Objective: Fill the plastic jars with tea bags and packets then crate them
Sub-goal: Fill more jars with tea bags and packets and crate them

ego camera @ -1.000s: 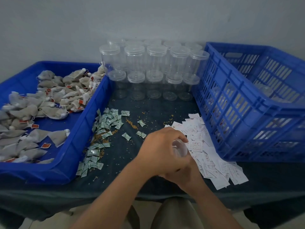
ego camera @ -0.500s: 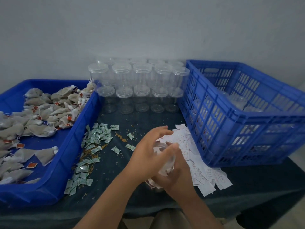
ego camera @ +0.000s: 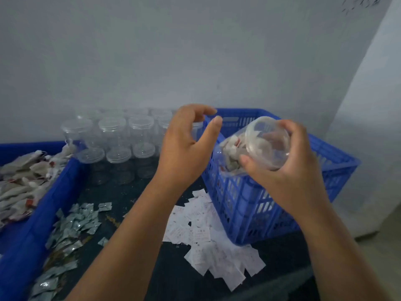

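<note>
While your right hand carries the filled jar over the near-left corner of the blue crate, the grip is your only safeguard: the jar lies tilted on its side, lidded end toward you, pinched around the cap by thumb and fingers. If the lid is only partly threaded, holding by the cap could let the body drop and spill tea bags into the crate or onto the table; I cannot tell how tight it sits. Your left hand hangs open and curled just beside the jar, holding nothing, so it gives no support now. Setting the jar down on its side risks it rolling among jars already inside, which the crate wall mostly hides. The stacked empty jars stand near your left forearm; a wide return sweep could topple them toward the tea bags in the tray.
</note>
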Motion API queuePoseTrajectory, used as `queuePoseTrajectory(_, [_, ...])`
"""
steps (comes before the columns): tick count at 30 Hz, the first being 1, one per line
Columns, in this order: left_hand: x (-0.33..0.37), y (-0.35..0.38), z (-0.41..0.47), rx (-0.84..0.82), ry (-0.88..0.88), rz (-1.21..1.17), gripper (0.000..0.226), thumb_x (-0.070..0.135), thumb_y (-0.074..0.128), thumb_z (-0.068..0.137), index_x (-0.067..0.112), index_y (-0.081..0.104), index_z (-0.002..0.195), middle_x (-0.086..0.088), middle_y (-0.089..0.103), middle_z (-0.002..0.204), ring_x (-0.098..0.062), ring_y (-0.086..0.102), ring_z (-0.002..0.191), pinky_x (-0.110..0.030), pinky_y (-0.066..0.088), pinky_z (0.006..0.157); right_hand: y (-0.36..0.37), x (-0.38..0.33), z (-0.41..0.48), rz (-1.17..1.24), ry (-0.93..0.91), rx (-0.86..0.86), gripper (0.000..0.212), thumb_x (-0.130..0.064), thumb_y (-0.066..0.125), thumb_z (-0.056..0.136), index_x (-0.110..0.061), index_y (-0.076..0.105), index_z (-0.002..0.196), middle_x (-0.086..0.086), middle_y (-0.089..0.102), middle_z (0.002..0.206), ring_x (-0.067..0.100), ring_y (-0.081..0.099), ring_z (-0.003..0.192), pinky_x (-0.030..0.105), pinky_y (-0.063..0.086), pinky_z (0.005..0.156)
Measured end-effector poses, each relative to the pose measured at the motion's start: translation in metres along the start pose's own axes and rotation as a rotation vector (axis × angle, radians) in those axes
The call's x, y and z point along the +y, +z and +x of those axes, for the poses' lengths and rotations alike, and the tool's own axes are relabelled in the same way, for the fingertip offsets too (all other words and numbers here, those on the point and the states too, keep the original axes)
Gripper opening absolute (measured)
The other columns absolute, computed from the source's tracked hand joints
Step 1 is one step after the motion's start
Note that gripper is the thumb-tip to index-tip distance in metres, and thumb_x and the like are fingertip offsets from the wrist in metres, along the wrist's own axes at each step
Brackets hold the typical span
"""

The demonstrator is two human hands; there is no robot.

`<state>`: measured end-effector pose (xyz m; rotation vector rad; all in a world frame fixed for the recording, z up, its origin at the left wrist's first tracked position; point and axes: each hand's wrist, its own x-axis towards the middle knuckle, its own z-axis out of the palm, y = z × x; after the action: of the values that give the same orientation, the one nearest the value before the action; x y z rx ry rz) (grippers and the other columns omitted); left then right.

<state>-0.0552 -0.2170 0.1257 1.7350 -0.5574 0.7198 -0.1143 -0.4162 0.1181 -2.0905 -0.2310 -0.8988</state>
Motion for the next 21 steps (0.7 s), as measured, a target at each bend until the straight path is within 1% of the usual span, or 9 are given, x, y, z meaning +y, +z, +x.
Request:
queuePoseTrajectory(2, [-0.023, 0.016, 0.006, -0.108, -0.071, 0.168, 0.013, 0.044, 0.058, 0.105, 0.034, 0.065, 0.109, 0.019, 0.066, 0.109, 0.005, 0.061, 0.104, -0.03, 0.054, 0.09, -0.017, 0.013, 0.02, -0.004, 0.085, 0.109, 0.07, -0.079, 0.079, 0.066, -0.059, 0.041, 0.121, -0.031, 0.061, 0.12, -0.023, 0.058, 0.104, 0.007, 0.047, 0.069])
queuePoseTrajectory(4, [-0.042, 0.042, 0.008, -0.341, -0.059, 0.251, 0.016, 0.045, 0.059, 0.104, 0.032, 0.068, 0.102, 0.019, 0.066, 0.1, 0.002, 0.061, 0.096, -0.031, 0.054, 0.087, -0.028, 0.032, 0.04, -0.053, 0.154, 0.112, 0.076, -0.077, 0.08, 0.065, -0.049, 0.045, 0.127, -0.03, 0.058, 0.119, -0.02, 0.058, 0.102, 0.013, 0.042, 0.07])
queuePoseTrajectory(6, [-0.057, 0.07, 0.015, -0.521, 0.066, 0.313, 0.017, 0.043, 0.064, 0.102, 0.031, 0.072, 0.094, 0.017, 0.067, 0.094, -0.002, 0.058, 0.093, -0.034, 0.05, 0.094, -0.029, 0.052, 0.058, -0.117, 0.203, 0.052, 0.084, -0.069, 0.086, 0.068, -0.041, 0.046, 0.136, -0.024, 0.059, 0.121, -0.007, 0.062, 0.104, 0.019, 0.042, 0.072])
queuePoseTrajectory(8, [-0.067, 0.091, 0.024, -0.599, 0.147, 0.305, 0.025, 0.036, 0.062, 0.095, 0.027, 0.07, 0.074, 0.012, 0.063, 0.074, -0.007, 0.055, 0.077, -0.037, 0.044, 0.095, -0.021, 0.07, 0.076, -0.185, 0.225, -0.014, 0.089, -0.066, 0.087, 0.067, -0.038, 0.046, 0.14, -0.016, 0.061, 0.127, 0.007, 0.064, 0.107, 0.025, 0.046, 0.076])
queuePoseTrajectory(10, [-0.077, 0.106, 0.029, -0.535, 0.188, 0.195, 0.035, 0.028, 0.053, 0.086, 0.019, 0.045, 0.053, 0.003, 0.04, 0.053, -0.013, 0.036, 0.053, -0.032, 0.037, 0.075, -0.01, 0.086, 0.099, -0.277, 0.208, -0.089, 0.095, -0.068, 0.085, 0.063, -0.035, 0.046, 0.143, -0.01, 0.061, 0.13, 0.014, 0.063, 0.111, 0.033, 0.048, 0.083])
queuePoseTrajectory(12, [-0.086, 0.115, 0.027, -0.418, 0.197, 0.055, 0.036, 0.022, 0.047, 0.083, 0.013, 0.032, 0.051, 0.002, 0.028, 0.049, -0.018, 0.024, 0.048, -0.03, 0.028, 0.066, 0.006, 0.097, 0.129, -0.413, 0.186, -0.207, 0.098, -0.072, 0.084, 0.059, -0.032, 0.051, 0.143, -0.009, 0.061, 0.124, 0.016, 0.06, 0.104, 0.033, 0.046, 0.081])
queuePoseTrajectory(15, [-0.097, 0.121, 0.023, -0.36, 0.206, -0.008, 0.036, 0.019, 0.046, 0.082, 0.012, 0.031, 0.05, 0.002, 0.028, 0.047, -0.018, 0.025, 0.048, -0.032, 0.027, 0.067, 0.04, 0.108, 0.184, -0.686, 0.189, -0.412, 0.083, -0.084, 0.077, 0.056, -0.025, 0.066, 0.112, -0.009, 0.066, 0.103, 0.02, 0.063, 0.091, 0.035, 0.044, 0.074])
queuePoseTrajectory(17, [-0.102, 0.123, 0.026, -0.374, 0.206, -0.014, 0.037, 0.019, 0.048, 0.081, 0.014, 0.03, 0.049, 0.004, 0.027, 0.046, -0.014, 0.023, 0.047, -0.032, 0.027, 0.067, 0.068, 0.117, 0.213, -0.833, 0.208, -0.525, 0.078, -0.09, 0.075, 0.058, -0.021, 0.066, 0.095, -0.003, 0.068, 0.093, 0.024, 0.065, 0.086, 0.035, 0.046, 0.071])
queuePoseTrajectory(21, [-0.102, 0.123, 0.024, -0.36, 0.2, 0.014, 0.036, 0.024, 0.047, 0.08, 0.03, 0.027, 0.05, 0.011, 0.031, 0.046, -0.01, 0.03, 0.053, -0.03, 0.032, 0.082, 0.125, 0.145, 0.24, -0.892, 0.146, -0.575, 0.072, -0.072, 0.086, 0.069, -0.018, 0.06, 0.109, 0.005, 0.069, 0.111, 0.029, 0.062, 0.096, 0.036, 0.047, 0.075])
